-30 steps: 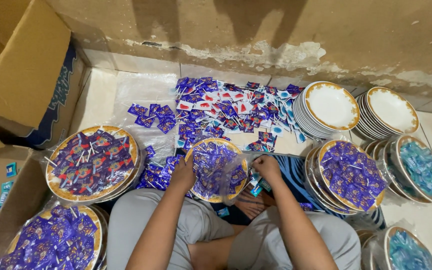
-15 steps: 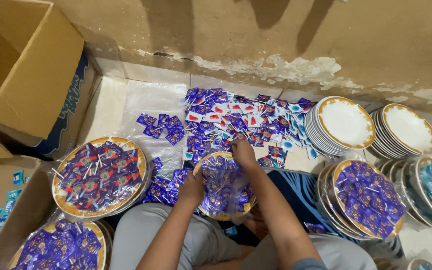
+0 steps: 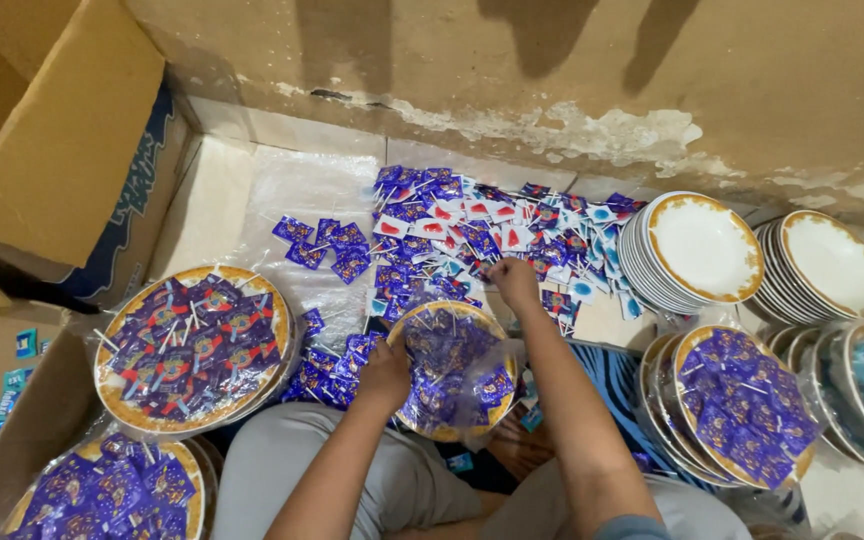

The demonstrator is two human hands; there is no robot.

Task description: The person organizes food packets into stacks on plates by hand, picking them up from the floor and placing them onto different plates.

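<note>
My left hand (image 3: 384,374) grips the near left rim of a gold-rimmed plate (image 3: 449,371) that is heaped with purple sachets and partly covered in clear plastic wrap. My right hand (image 3: 514,281) reaches past that plate into a loose pile of purple, white and blue sachets (image 3: 472,240) on the floor, fingers curled down on the pile. Whether they pinch a sachet I cannot tell. My knees in grey trousers show below the plate.
A wrapped plate of sachets (image 3: 192,346) lies at left, another (image 3: 102,495) at bottom left, one more (image 3: 742,405) at right. Two stacks of empty white plates (image 3: 704,248) (image 3: 832,262) stand at right. An open cardboard box (image 3: 62,160) stands at far left by the wall.
My right hand moved away from the held plate's edge, forward into the sachet pile. The view shifted slightly. My left hand kept its hold on the plate.
</note>
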